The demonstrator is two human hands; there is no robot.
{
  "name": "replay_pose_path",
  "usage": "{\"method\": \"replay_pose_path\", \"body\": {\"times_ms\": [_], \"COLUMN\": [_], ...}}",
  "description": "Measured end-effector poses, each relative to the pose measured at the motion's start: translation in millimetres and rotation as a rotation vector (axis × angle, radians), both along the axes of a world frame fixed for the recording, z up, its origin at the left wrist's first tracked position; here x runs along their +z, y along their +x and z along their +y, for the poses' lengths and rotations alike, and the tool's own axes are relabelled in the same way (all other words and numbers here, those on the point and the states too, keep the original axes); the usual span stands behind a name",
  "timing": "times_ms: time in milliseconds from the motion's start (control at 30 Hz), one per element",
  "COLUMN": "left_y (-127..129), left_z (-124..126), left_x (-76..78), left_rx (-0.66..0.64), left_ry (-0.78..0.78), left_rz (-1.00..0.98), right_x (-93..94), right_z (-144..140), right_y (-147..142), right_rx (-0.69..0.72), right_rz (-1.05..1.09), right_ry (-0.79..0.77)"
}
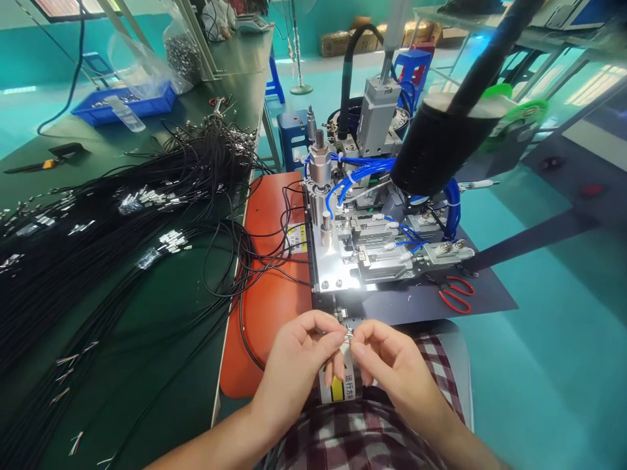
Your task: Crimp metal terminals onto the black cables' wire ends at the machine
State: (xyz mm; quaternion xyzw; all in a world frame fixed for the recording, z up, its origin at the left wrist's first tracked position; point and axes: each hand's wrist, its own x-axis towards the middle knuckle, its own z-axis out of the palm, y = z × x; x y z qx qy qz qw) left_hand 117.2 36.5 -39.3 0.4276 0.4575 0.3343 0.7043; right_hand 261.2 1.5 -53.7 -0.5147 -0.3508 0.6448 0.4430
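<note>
My left hand (306,349) and my right hand (392,362) meet in front of the machine, both with fingertips pinched. Between them shows a small bundle of thin, pale wires (349,335), partly hidden by the fingers. A small metallic part of the machine (343,314) sits just beyond the fingertips. Behind stands the bench machine (337,261), with a bright metal plate, cylinders and blue air tubes. Black cables (245,261) run from the table towards the machine's left side. Below my hands is a white and yellow label (337,390).
The green table (166,365) on the left bears heaped black cables (73,261) with metal connectors. A blue tray (125,104) and a cutter with a yellow part (46,162) lie farther back. Red-handled scissors (456,294) rest right of the machine. A black cylinder (435,143) hangs above it.
</note>
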Motion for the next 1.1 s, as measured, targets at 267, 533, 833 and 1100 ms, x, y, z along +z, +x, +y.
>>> {"method": "replay_pose_path", "body": {"times_ms": [267,533,833,1100], "left_y": [-2.4,-6.3,2.3,-0.3], "left_z": [5.6,7.7,6.1,8.4], "left_x": [8.4,-7.5,-4.3,-8.6], "left_rx": [-0.123,-0.187,-0.049,-0.102], "left_ry": [-0.082,-0.154,-0.198,-0.185], "left_rz": [0.007,0.053,0.116,0.112], "right_x": [-6.6,-0.9,-11.3,-4.9], "right_z": [-0.1,3.2,2.5,15.5], "right_y": [1.6,1.1,0.3,5.6], "right_rx": [0.019,-0.012,-0.042,-0.058], "right_rz": [0.017,-0.021,-0.098,-0.04], "right_ry": [0.003,0.01,-0.034,0.01]}}
